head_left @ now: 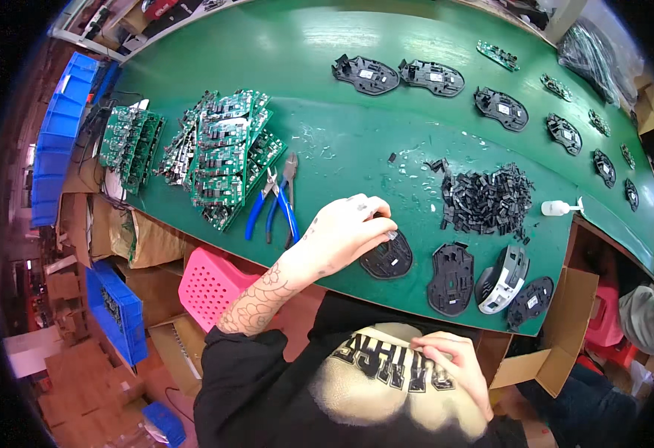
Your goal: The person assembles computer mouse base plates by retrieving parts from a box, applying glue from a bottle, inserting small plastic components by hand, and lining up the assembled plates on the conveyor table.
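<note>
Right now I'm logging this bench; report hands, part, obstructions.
Left hand at black shell, grip unclear. Right hand by shirt. Shell on green bench, partly hidden by left hand. Black parts pile stands apart.

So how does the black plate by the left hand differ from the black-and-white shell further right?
The black plate is nearly all black; the black-and-white shell has a broad whitish side. The left hand partly covers the plate, while no hand is at the shell. Both rest on the green table, near its front edge.
</note>
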The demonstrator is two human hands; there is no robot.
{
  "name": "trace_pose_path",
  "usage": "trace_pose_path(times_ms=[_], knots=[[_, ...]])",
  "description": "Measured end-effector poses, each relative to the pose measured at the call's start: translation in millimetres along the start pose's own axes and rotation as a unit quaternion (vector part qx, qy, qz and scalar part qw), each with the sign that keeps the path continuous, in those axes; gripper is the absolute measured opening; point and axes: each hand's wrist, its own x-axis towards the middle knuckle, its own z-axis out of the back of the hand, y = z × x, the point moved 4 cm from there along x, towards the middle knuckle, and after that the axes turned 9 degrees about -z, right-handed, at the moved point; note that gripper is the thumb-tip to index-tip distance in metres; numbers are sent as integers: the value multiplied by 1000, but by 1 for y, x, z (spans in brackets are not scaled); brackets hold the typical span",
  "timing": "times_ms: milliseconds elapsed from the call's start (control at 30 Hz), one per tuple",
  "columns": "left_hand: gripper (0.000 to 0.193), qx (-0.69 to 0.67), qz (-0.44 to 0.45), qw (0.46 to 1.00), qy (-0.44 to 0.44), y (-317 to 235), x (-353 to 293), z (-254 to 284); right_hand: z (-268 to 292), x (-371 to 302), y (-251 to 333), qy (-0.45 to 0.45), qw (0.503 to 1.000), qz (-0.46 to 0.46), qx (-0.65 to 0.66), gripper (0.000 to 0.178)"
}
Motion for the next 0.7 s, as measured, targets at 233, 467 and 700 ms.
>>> trace_pose_path(times_ms=[233,467,700], knots=[[13,-21,8,986,-163,-4,-23,7,-10,59,100,-220,906,255,-256,22],[20,-140,94,948,-270,-12,-57,17,-25,106,91,-302,867,230,-323,16],[21,-114,80,954,-266,-18,-69,-11,-27,116,89,-307,870,209,-323,12]])
